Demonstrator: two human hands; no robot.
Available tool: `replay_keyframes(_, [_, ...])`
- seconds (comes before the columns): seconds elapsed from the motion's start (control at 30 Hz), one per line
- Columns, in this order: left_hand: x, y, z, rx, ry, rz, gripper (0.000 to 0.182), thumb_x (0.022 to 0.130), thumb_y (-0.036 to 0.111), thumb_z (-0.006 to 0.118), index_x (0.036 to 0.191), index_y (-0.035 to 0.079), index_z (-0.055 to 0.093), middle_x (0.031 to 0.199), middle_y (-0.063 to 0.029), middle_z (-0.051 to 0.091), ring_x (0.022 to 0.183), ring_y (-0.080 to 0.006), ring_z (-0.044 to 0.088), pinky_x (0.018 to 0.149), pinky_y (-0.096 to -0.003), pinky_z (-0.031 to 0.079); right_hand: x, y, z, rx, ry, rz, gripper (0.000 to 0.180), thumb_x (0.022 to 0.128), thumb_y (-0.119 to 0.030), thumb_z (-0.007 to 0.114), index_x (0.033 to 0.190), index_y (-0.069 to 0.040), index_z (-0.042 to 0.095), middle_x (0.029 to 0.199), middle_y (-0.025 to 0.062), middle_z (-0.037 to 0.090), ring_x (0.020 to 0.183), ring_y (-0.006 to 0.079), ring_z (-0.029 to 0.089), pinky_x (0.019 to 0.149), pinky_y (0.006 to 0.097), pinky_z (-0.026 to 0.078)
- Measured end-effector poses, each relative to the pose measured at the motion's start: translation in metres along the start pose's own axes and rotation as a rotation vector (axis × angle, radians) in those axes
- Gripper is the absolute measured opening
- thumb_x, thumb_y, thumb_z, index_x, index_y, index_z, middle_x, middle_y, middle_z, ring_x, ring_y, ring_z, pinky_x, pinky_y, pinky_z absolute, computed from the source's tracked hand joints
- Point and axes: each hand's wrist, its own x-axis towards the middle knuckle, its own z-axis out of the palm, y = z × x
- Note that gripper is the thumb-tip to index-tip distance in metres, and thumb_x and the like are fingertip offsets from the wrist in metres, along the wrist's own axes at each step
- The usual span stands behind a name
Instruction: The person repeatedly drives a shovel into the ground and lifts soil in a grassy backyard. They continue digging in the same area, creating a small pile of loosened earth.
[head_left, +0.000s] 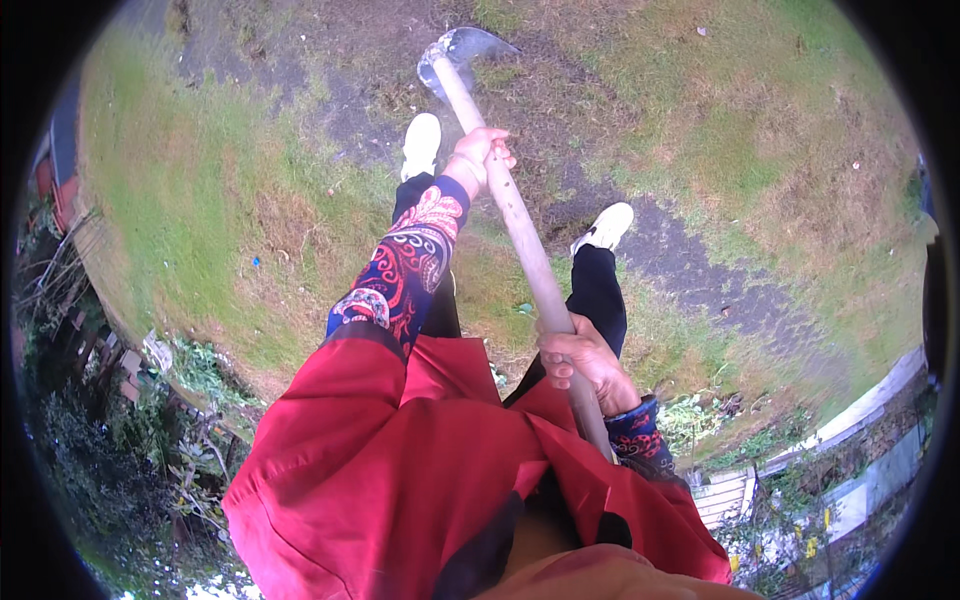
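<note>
Both of my hands grip the long pale wooden handle (523, 236) of a hoe. My left hand (480, 156) is wrapped around the upper part, not far behind the head. Lower down, my right hand (581, 360) closes around the handle near my waist, and its butt end is hidden against my red clothing. The broad, curved metal hoe blade (484, 45) is at the far end, over a patch of worn ground beyond my feet. Whether it touches the soil cannot be told. Patterned sleeves (409, 262) cover my forearms.
My feet in a left white shoe (421, 142) and a right white shoe (606, 225) stand apart on patchy grass (187, 202). Bare soil (705, 285) runs across it. Shrubs (97, 450) and bricks (131, 375) border the left; a pale kerb (862, 412) curves along the right.
</note>
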Motion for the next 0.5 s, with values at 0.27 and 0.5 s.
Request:
replay_keyframes(0.27, [-0.087,-0.098,-0.018,-0.019,0.152,-0.133,0.01,0.083,0.0,0.062,0.079,0.004,0.053,0.06,-0.0037,0.044,0.045,-0.0164,0.045,0.042,-0.0377,0.042,-0.075,0.084,0.005,-0.025,0.125,-0.02,0.018,0.082,-0.003,0.062,0.098,-0.004,0.053,0.065,-0.002,0.051,0.05,0.0054,0.047,0.043,0.0227,0.037])
replay_keyframes(0.5, [-0.105,-0.049,-0.045,-0.131,0.126,0.05,0.01,0.084,0.003,0.062,0.083,-0.001,0.053,0.061,-0.0054,0.046,0.044,-0.0182,0.046,0.042,-0.0366,0.046,-0.05,0.047,0.023,-0.344,0.056,0.118,0.014,0.081,-0.003,0.062,0.091,-0.004,0.053,0.059,-0.0048,0.05,0.05,0.0056,0.05,0.045,0.0202,0.039])
